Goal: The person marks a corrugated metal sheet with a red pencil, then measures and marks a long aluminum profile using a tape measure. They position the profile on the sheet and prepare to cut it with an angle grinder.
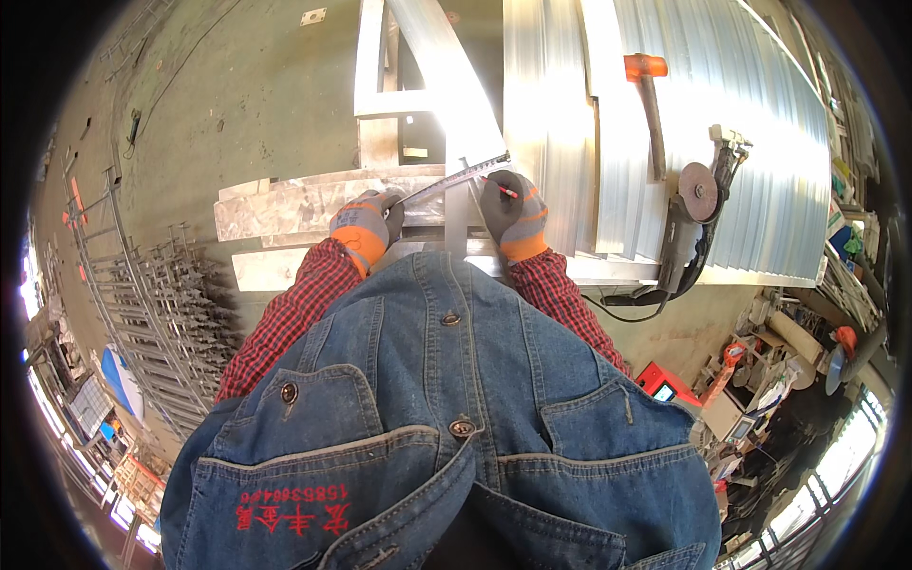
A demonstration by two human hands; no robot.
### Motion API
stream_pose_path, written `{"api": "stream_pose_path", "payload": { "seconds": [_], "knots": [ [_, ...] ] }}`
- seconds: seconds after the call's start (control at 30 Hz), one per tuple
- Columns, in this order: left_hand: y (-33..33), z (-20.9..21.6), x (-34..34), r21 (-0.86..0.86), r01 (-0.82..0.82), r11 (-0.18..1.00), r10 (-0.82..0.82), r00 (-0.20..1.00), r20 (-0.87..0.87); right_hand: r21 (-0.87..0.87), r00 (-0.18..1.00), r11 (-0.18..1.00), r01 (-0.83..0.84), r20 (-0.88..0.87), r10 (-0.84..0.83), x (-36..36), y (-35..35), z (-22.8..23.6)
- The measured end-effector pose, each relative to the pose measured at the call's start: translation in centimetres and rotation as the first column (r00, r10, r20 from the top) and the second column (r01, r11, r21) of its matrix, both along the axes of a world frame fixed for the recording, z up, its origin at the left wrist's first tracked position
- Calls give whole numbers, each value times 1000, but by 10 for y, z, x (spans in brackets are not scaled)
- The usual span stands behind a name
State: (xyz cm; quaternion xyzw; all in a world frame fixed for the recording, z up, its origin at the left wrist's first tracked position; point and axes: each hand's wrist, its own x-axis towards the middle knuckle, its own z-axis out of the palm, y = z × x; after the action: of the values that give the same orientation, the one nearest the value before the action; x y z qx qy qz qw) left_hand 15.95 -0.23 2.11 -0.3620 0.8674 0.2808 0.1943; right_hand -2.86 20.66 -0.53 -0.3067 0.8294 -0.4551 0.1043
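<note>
Metal ruler (pixel 454 180): thin, stiff, likely slippery; it lay across the steel bars (pixel 313 204).
Left hand (pixel 366 223): gloved, it pressed the ruler's near end flat.
Right hand (pixel 513 214): closed around a red pencil (pixel 501 185).
Nearby: grinder (pixel 698 204), hammer (pixel 649 104).

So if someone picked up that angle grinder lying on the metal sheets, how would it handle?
The angle grinder looks bulky, so probably heavy at the disc end. Its black cable would likely drag. It lies flat on the ribbed sheets, so rolling seems unlikely.
</note>
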Motion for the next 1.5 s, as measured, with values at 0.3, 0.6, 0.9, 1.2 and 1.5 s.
{"api": "stream_pose_path", "payload": {
  "seconds": [0.3, 0.6, 0.9, 1.2, 1.5],
  "knots": [
    [-1, 0, -2, -9, 7, 1000, -6, 999, 31, 9, 998, 998, -63, -4, 63, -5, -1, -1],
    [-3, 8, -7, 60, 11, 998, -18, 992, 128, -21, 997, 997, -73, 24, 74, -5, -1, -3],
    [-5, 5, -8, 73, 27, 997, -38, 988, 152, -3, 997, 997, -74, 19, 74, -4, -1, -8],
    [-7, 4, -10, 75, 39, 996, -54, 977, 209, 37, 996, 996, -84, 41, 82, -5, 0, -11],
    [-5, 4, -7, 79, 12, 997, -24, 988, 151, 10, 995, 996, -89, 51, 89, -5, -1, -9]
  ]
}}
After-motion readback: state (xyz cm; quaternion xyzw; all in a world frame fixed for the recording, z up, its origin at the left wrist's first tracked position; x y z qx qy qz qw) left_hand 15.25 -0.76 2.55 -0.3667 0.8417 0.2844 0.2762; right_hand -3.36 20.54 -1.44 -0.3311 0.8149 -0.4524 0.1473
